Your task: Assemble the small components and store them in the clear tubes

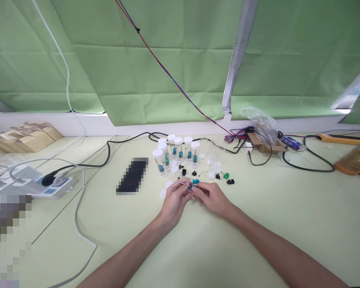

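Small blue part point(190, 187) sits between my fingertips, over the table point(192, 244), near the upright capped tubes point(178, 149). Left hand point(176, 196) and right hand point(212, 196) both look pinched closed on it, thin metal rod point(181, 183) showing at my left fingers; exact contact too small to tell. Part's tiny: a slipped pinch could drop it among the loose black bits point(194, 173). Reaching forward carelessly could tip a tube.

Bright, soft light, daylight beside green blinds point(174, 64), faint shadows, wide-angle stretch at edges, pixelated patches.
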`<state>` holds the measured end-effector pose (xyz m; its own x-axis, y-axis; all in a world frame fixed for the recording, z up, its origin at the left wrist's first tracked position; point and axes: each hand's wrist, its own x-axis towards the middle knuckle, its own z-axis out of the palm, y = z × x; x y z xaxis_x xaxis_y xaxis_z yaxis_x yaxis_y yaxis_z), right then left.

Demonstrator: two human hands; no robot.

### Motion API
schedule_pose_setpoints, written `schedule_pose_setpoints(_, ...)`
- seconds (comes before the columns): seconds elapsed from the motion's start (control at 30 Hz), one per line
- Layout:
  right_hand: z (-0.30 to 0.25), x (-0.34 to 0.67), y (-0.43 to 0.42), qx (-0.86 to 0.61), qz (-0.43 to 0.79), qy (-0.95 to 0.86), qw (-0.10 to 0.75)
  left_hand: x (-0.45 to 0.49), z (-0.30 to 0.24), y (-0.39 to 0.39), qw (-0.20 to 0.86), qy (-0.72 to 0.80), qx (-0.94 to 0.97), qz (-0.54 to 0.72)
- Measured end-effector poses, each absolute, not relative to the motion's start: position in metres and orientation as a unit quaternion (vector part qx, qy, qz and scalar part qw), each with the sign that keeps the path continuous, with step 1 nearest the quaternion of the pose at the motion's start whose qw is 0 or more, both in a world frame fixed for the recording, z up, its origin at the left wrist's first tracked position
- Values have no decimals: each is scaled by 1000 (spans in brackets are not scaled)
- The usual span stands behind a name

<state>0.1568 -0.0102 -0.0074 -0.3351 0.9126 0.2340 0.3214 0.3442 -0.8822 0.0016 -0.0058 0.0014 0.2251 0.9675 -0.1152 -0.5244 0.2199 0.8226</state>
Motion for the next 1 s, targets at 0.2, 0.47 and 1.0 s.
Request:
schedule_pose_setpoints(0.2,-8,157,-10,-423,383,-722,391,2,2,-6,709,327,345,521)
schedule_pose_setpoints(0.47,-12,156,-9,-435,384,-713,392,1,0,-6,705,329,349,522)
schedule_pose_setpoints(1.0,-9,157,-9,-431,360,-738,374,1,2,-7,702,341,336,528)
